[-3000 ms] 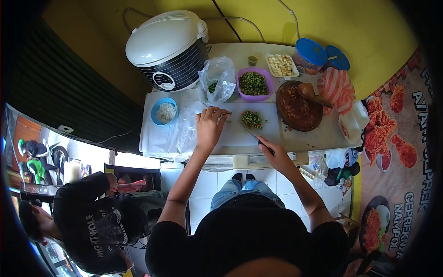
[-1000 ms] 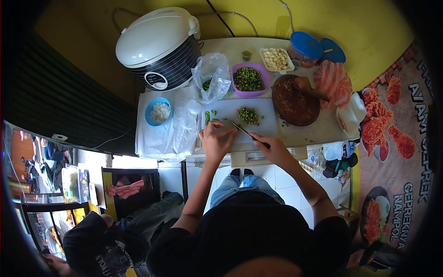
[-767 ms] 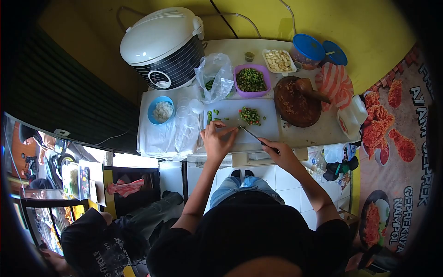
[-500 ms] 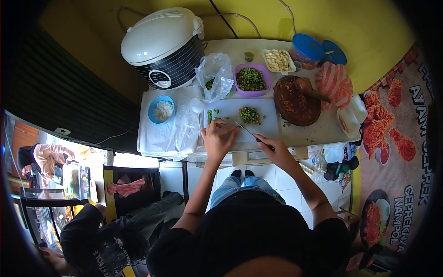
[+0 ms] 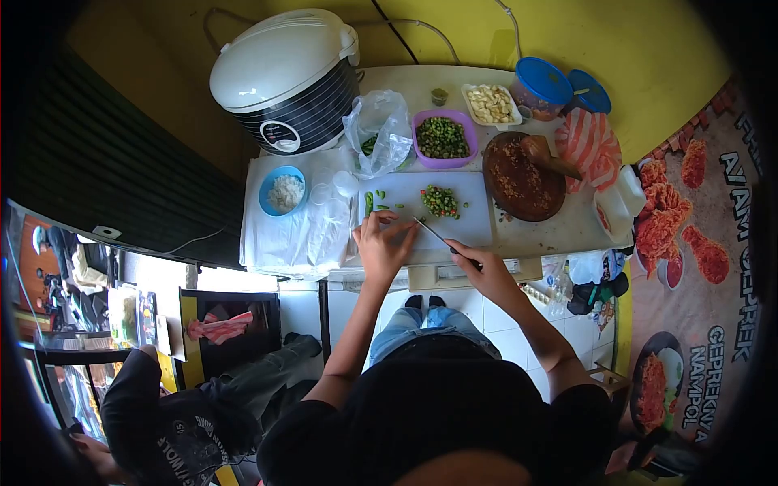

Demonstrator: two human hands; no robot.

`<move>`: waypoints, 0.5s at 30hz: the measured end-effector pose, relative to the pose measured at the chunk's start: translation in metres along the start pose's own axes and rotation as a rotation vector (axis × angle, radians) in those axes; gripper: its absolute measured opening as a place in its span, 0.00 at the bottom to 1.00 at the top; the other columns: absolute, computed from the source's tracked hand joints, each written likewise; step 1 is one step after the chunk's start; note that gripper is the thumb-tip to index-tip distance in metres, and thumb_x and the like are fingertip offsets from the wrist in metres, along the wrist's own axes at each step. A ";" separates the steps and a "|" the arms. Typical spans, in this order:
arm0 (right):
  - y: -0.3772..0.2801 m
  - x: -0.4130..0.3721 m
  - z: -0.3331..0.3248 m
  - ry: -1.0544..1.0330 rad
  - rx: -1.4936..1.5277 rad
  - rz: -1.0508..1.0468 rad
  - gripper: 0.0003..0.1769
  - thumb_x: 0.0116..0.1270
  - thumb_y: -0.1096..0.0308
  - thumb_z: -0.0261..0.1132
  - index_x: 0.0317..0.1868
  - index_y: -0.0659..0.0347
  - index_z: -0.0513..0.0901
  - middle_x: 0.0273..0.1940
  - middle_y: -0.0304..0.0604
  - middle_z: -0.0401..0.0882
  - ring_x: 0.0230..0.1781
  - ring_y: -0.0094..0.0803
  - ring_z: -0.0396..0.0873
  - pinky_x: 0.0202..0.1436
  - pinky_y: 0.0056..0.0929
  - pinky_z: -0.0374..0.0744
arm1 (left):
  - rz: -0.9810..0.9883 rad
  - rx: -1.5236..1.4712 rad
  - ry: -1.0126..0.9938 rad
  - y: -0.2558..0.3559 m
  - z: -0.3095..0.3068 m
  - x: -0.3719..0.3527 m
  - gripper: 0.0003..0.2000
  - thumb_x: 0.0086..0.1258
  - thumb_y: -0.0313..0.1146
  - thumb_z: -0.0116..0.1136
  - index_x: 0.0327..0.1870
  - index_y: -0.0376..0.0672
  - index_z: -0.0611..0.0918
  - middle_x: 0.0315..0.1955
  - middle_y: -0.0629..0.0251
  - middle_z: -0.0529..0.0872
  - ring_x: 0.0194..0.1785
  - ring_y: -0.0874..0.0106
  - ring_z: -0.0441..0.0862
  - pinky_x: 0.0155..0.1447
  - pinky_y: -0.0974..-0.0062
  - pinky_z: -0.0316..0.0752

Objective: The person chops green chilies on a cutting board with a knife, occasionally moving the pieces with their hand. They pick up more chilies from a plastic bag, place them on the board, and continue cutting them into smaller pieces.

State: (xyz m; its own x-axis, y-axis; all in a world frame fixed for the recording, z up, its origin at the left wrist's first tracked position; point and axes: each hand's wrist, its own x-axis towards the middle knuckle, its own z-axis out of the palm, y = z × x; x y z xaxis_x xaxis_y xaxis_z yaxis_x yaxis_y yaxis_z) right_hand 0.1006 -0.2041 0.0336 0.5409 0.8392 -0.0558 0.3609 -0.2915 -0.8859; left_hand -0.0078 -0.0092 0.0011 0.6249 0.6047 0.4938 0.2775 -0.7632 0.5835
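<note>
My right hand (image 5: 482,266) is closed round the dark handle of a knife (image 5: 435,232), its blade pointing up and left over the white cutting board (image 5: 476,190). At the board's near edge, my left hand (image 5: 382,245) has its fingers bent and drawn together by the knife tip. Whatever they pinch is too small to make out. Green chilies (image 5: 369,202) lie just above the left fingers. A pile of chopped green and red chilies (image 5: 440,201) sits right of them on the board. Behind it stands a purple tub (image 5: 472,146) of chopped green pieces.
To the left are a blue bowl (image 5: 270,209) of rice, a plastic bag (image 5: 381,121) and a large rice cooker (image 5: 284,77). A stone mortar (image 5: 519,194) with a pestle (image 5: 559,164) stands right. Another person (image 5: 182,429) is at lower left.
Both hands and the knife stay almost in place over the board. The person at lower left has shifted slightly, and the people outside at far left have moved.
</note>
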 end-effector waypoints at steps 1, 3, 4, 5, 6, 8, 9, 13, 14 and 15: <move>0.001 0.001 0.001 0.007 0.014 -0.012 0.20 0.76 0.61 0.60 0.66 0.50 0.78 0.43 0.58 0.84 0.32 0.33 0.77 0.48 0.30 0.77 | 0.002 -0.005 -0.004 0.000 0.000 0.000 0.07 0.54 0.39 0.76 0.32 0.53 0.92 0.41 0.74 0.80 0.45 0.73 0.77 0.54 0.67 0.61; 0.006 0.006 0.006 0.054 0.008 -0.095 0.20 0.76 0.61 0.60 0.66 0.50 0.78 0.42 0.58 0.84 0.32 0.34 0.77 0.48 0.30 0.77 | 0.021 -0.007 -0.004 -0.001 0.000 0.001 0.07 0.53 0.39 0.76 0.32 0.52 0.92 0.40 0.73 0.80 0.45 0.73 0.77 0.54 0.67 0.60; 0.006 0.008 0.008 0.075 0.006 -0.136 0.20 0.76 0.62 0.60 0.66 0.50 0.78 0.41 0.58 0.84 0.32 0.34 0.77 0.48 0.30 0.77 | 0.029 -0.007 -0.004 -0.001 -0.001 0.000 0.07 0.53 0.39 0.76 0.32 0.52 0.92 0.40 0.73 0.80 0.45 0.73 0.77 0.54 0.67 0.60; 0.005 0.009 0.008 0.046 -0.002 -0.083 0.20 0.76 0.62 0.60 0.66 0.50 0.78 0.42 0.57 0.84 0.32 0.34 0.77 0.48 0.30 0.77 | 0.029 -0.008 -0.003 -0.002 -0.001 0.000 0.06 0.54 0.38 0.75 0.32 0.52 0.92 0.40 0.73 0.80 0.46 0.72 0.77 0.53 0.67 0.60; -0.001 0.010 0.006 0.018 -0.009 -0.029 0.20 0.76 0.62 0.60 0.66 0.50 0.78 0.42 0.56 0.84 0.33 0.34 0.78 0.48 0.30 0.77 | 0.030 -0.009 -0.002 -0.002 -0.001 0.000 0.06 0.54 0.38 0.75 0.32 0.53 0.92 0.41 0.73 0.79 0.46 0.72 0.77 0.53 0.67 0.60; -0.015 0.013 -0.001 -0.046 -0.030 0.101 0.20 0.76 0.62 0.60 0.65 0.51 0.79 0.44 0.55 0.85 0.35 0.35 0.79 0.49 0.30 0.77 | 0.032 -0.010 0.001 -0.003 0.000 0.001 0.05 0.54 0.38 0.74 0.32 0.53 0.91 0.41 0.73 0.79 0.46 0.72 0.77 0.52 0.67 0.60; -0.023 0.015 -0.004 -0.083 -0.041 0.179 0.19 0.76 0.62 0.60 0.65 0.51 0.79 0.45 0.54 0.85 0.37 0.35 0.80 0.50 0.30 0.77 | 0.033 -0.008 0.002 -0.003 0.000 0.001 0.06 0.54 0.38 0.74 0.32 0.53 0.91 0.41 0.73 0.79 0.46 0.72 0.77 0.52 0.67 0.60; -0.025 0.017 -0.003 -0.108 -0.032 0.215 0.19 0.76 0.64 0.60 0.65 0.53 0.79 0.46 0.53 0.85 0.39 0.35 0.81 0.51 0.31 0.77 | 0.028 -0.015 0.003 -0.001 -0.001 0.000 0.06 0.54 0.38 0.74 0.32 0.53 0.92 0.40 0.72 0.79 0.47 0.71 0.77 0.52 0.66 0.60; -0.017 0.016 0.000 -0.058 -0.008 0.110 0.20 0.76 0.64 0.60 0.65 0.53 0.79 0.45 0.54 0.85 0.37 0.35 0.81 0.50 0.31 0.77 | 0.029 -0.020 0.002 -0.001 0.000 0.000 0.06 0.54 0.38 0.74 0.32 0.53 0.92 0.40 0.72 0.79 0.47 0.71 0.77 0.52 0.66 0.60; -0.009 0.014 0.004 -0.009 0.015 0.003 0.20 0.75 0.64 0.60 0.65 0.54 0.78 0.43 0.54 0.85 0.36 0.34 0.80 0.49 0.31 0.77 | 0.030 -0.022 0.002 -0.001 -0.001 0.001 0.06 0.54 0.38 0.74 0.32 0.53 0.92 0.40 0.71 0.79 0.47 0.71 0.77 0.52 0.66 0.60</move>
State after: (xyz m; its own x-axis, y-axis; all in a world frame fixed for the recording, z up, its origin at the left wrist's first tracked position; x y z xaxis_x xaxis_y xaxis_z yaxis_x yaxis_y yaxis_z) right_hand 0.1020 -0.1875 0.0390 0.5352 0.8424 -0.0627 0.3473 -0.2871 -0.8927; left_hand -0.0081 -0.0079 0.0013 0.6315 0.5818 0.5126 0.2421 -0.7760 0.5824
